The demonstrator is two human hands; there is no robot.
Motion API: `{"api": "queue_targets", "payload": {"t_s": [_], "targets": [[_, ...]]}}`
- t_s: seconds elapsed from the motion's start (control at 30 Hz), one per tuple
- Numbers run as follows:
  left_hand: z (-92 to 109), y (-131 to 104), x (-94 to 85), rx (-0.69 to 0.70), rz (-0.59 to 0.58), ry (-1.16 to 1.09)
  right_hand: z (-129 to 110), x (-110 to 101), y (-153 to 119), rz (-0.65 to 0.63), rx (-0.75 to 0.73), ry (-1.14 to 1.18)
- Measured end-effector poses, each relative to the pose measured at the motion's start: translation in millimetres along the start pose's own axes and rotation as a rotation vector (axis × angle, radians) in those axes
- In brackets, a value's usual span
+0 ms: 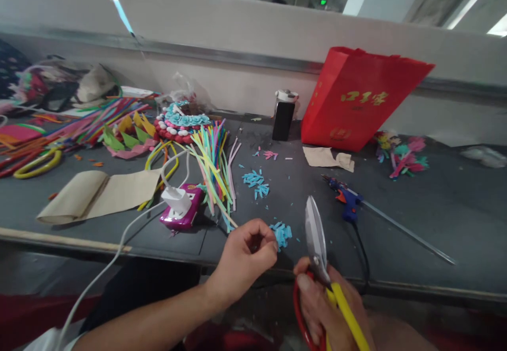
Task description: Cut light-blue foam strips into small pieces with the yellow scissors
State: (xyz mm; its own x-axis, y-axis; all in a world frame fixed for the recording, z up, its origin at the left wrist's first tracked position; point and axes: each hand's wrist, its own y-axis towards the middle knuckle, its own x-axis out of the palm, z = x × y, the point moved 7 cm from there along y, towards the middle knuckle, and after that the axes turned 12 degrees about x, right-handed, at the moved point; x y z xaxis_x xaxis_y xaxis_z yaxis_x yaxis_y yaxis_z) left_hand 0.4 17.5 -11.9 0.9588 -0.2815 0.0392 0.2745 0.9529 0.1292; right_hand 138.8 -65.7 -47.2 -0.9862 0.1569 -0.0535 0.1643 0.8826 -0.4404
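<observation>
We work at a dark grey tabletop (420, 219) with a worn front edge, a pale partition (237, 84) rising behind it and glass beyond. Reading the clock from the scissors, with twelve straight away from us, a red paper bag (348, 103) stands between twelve and one; its inside is hidden from us. Nearly at twelve, a white-lidded bottle (285, 96) stands behind a black phone-like slab (282, 121), its contents unseen.

Our right hand (328, 303) is wrapped around the handles of the scissors (316, 235), which are held over the table's front edge. Their long axis runs from eleven to five o'clock, tip at eleven, blades looking together. Our left hand (251, 248) curls thumb toward fingers; we cannot tell whether anything is pinched there. Just beside it lies a pile of blue snippets (282, 233). The fuzzy strips (214, 166) fan out around ten-thirty, near ends toward us, and the glue gun (349, 203) lies at one.
</observation>
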Motion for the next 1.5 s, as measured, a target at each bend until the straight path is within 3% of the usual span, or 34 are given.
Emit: {"api": "queue_targets", "payload": {"t_s": [0.1,0.17,0.27,0.37,0.53,0.67,0.9,1.0,1.17,1.27,1.37,1.5], "targets": [[15.3,0.6,-0.7,0.228,-0.074,0.312,-22.5,9.9,7.4,-0.132,0.053,0.024],[26.0,-2.2,2.5,0.42,-0.124,0.487,-32.0,15.7,10.9,-0.154,0.043,-0.012],[35.2,-8.8,10.2,0.643,-0.19,0.656,-34.1,22.0,14.7,-0.147,0.005,-0.054],[38.9,-13.2,18.1,0.769,-0.231,0.781,-28.8,23.4,18.2,-0.141,-0.029,-0.05],[40.0,-15.4,26.4,0.882,-0.242,0.977,-26.2,18.3,23.7,-0.138,-0.056,-0.029],[31.9,-17.3,30.8,0.932,-0.327,1.089,-24.4,15.4,27.5,-0.121,-0.035,-0.027],[27.1,-21.6,35.3,0.964,-0.417,1.12,-11.8,15.6,36.1,-0.154,-0.038,-0.116],[29.5,-14.8,29.6,0.821,-0.381,0.94,-15.8,12.6,35.3,-0.135,-0.093,-0.121],[5.7,6.3,9.6,0.154,-0.291,0.358,-26.1,11.6,29.0,-0.162,-0.057,0.017],[-8.5,5.8,11.4,-0.115,-0.304,0.05,-32.2,11.0,26.2,-0.159,-0.062,0.054],[-15.9,1.4,15.7,-0.246,-0.322,-0.094,-34.5,10.0,25.4,-0.151,-0.086,0.028],[-19.7,-2.3,18.5,-0.292,-0.33,-0.139,-37.4,5.9,24.7,-0.079,-0.162,-0.081]]}}
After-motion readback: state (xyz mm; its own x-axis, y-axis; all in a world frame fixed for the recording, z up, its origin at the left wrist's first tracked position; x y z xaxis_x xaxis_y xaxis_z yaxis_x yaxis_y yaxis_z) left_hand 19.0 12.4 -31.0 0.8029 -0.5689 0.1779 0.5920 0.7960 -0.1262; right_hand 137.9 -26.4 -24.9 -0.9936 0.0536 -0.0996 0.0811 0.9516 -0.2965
